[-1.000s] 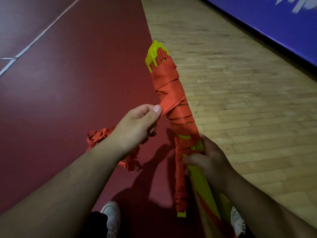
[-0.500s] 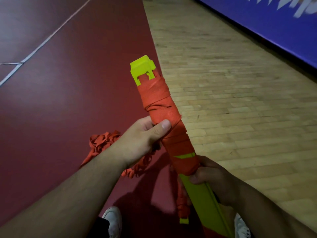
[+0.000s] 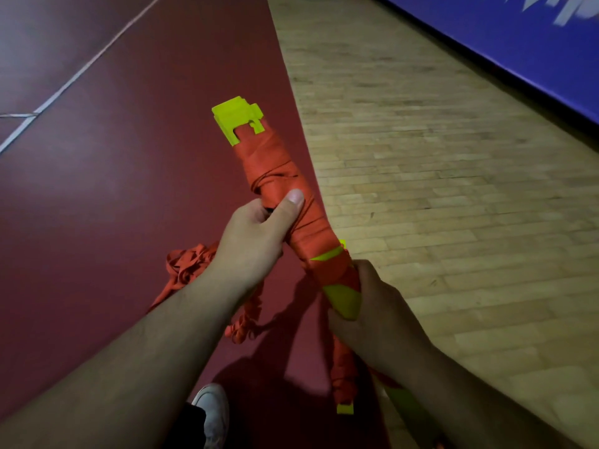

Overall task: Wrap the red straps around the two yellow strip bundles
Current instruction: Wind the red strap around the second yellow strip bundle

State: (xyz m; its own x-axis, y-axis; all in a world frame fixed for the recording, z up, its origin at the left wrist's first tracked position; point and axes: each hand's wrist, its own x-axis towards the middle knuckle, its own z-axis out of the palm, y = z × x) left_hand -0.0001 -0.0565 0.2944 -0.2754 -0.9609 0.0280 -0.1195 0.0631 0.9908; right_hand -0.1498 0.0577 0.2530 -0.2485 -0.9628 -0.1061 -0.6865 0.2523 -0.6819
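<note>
Tilted further left now, the bundle (image 3: 238,119) runs up and away from the gripping right hand (image 3: 376,309), while the left hand (image 3: 252,244), nearer its tip, pinches the strap (image 3: 278,170) against it.

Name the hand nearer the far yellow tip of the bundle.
Left. The left hand grips the red wrap below the tip; the right hand holds the bundle lower down.

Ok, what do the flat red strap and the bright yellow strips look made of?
Flat red strap: probably woven fabric webbing, matte; it creases, twists and bunches loosely. Bright yellow strip bundle: likely stiff plastic, smooth, slightly glossy; its stacked end shows crisp, notched edges.
</note>
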